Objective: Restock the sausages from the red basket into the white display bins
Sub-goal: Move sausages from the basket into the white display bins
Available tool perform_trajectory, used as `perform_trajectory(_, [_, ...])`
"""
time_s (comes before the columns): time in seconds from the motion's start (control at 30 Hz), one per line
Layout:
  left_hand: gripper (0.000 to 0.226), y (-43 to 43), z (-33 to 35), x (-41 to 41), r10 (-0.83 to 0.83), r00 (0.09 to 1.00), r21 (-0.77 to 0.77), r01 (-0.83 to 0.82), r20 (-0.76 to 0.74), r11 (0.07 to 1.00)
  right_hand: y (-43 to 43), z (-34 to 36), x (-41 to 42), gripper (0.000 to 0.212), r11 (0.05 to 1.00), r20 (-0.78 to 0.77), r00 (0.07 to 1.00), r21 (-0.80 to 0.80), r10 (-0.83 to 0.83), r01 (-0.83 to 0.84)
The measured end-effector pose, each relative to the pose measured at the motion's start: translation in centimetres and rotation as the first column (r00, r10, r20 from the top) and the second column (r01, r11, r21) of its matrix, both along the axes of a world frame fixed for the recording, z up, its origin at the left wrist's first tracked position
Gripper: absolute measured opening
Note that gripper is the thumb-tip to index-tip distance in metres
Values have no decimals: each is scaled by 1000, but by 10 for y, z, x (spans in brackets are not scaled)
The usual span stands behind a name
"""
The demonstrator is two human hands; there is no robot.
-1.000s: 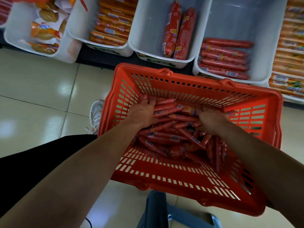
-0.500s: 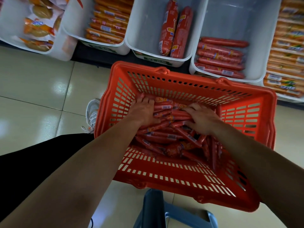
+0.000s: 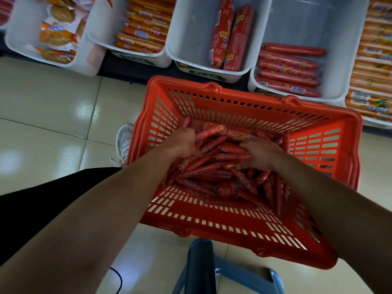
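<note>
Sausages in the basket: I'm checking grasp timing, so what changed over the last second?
Both hands drew together over the sausages: the right hand slid left and the left hand curled its fingers, so both now grip a bunch between them. The basket and bins stayed put, nothing restocked yet.

Slotted, moulded plastic basket (image 3: 244, 107), faintly shiny; sausages (image 3: 212, 166) in smooth, glossy film wrappers; bins (image 3: 191, 28) of smooth white plastic with a dull sheen; floor (image 3: 53, 115) of glossy tiles mirroring the lights.
</note>
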State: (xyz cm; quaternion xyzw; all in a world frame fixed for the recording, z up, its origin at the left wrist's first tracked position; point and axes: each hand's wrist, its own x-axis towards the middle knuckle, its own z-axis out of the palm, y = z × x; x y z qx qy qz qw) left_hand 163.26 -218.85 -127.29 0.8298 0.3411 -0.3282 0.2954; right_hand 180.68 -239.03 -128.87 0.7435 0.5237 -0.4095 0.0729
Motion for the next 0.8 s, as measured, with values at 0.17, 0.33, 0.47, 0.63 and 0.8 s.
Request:
perform_trajectory(0.17, [67, 0, 4, -5, 204, 971, -102, -193, 122, 976, -8, -4, -3, 56, 998, -91, 995, 42, -44, 48])
perform_trajectory(0.33, [80, -3, 7, -5, 224, 949, -123, -200, 223, 972, -1, -4, -6, 50, 999, -62, 998, 23, -31, 32])
perform_trajectory(0.47, [79, -2, 6, -5, 235, 943, -143, -206, 235, 968, -5, 2, 1, 42, 960, -153, 950, 32, -271, 279])
perform_trajectory(0.63, [73, -7, 2, 4, 121, 990, -124, -111, 75, 986, -14, 9, 9, 55, 799, -214, 789, 55, -576, 598])
perform_trajectory(0.8, [70, -21, 7, 12, 8, 1000, -54, -9, -2, 999, -21, 11, 7, 57, 810, -164, 799, -1, -579, 587])
